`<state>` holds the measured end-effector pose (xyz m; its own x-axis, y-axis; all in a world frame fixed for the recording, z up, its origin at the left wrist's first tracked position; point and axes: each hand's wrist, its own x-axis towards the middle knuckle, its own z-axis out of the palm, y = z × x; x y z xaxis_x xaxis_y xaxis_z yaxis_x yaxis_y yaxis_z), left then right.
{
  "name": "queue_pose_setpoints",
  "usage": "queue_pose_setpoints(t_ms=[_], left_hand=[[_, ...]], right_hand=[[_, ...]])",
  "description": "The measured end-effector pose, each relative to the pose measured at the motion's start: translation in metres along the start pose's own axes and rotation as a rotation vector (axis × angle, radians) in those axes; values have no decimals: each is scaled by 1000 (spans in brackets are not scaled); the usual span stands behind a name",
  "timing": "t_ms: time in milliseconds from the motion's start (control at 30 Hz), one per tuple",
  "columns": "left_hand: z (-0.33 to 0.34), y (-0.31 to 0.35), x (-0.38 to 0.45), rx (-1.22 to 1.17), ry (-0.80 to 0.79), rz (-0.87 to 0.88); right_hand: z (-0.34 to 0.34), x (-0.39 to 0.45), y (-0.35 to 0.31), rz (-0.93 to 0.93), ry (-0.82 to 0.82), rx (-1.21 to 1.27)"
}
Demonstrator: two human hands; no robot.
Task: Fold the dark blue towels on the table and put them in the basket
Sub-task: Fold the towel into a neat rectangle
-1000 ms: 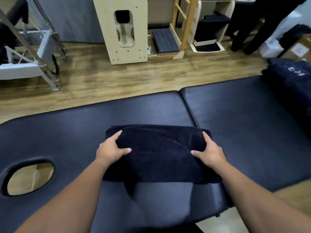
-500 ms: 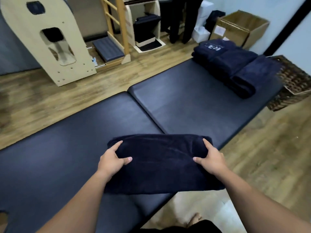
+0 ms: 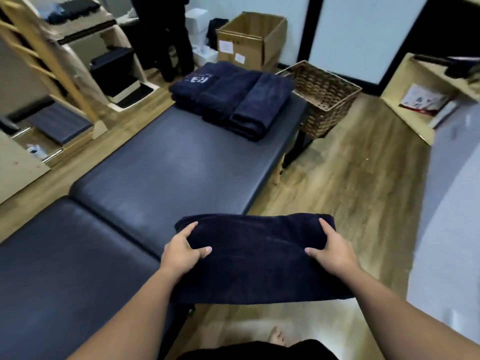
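Gripping a folded dark blue towel (image 3: 259, 258) at its two ends, the left hand (image 3: 181, 252) and right hand (image 3: 333, 252) hold it off the table (image 3: 155, 172), out past the table's near right edge and above the wood floor (image 3: 350, 178); each thumb lies on top with the fingers curled under the cloth. More folded towels (image 3: 231, 98) lie in a pile at the table's far end. Just right of that pile, beyond the table's end, a wicker basket (image 3: 324, 100) stands.

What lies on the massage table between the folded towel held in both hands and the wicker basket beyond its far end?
In the head view, bare table, then a stack of folded dark blue towels short of the wicker basket.
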<state>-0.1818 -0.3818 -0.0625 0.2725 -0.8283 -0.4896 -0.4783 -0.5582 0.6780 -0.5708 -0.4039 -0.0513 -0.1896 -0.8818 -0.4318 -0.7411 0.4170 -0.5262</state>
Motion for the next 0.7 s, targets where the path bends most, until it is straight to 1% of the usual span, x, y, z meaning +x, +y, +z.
queue_pose_setpoints(t_ms=[133,300,467,700], left_hand=[[58,63,20,31,-92,62],[114,129,54,96,-159,132],[167,199,106,162,-250,210],[233,289,176,221,-387,261]], right_hand=[[-50,20,50,63,60,45],[-93,53,93,155,120,101],[-122,92,118,248,178,162],[-181,142,130,405,248,141]])
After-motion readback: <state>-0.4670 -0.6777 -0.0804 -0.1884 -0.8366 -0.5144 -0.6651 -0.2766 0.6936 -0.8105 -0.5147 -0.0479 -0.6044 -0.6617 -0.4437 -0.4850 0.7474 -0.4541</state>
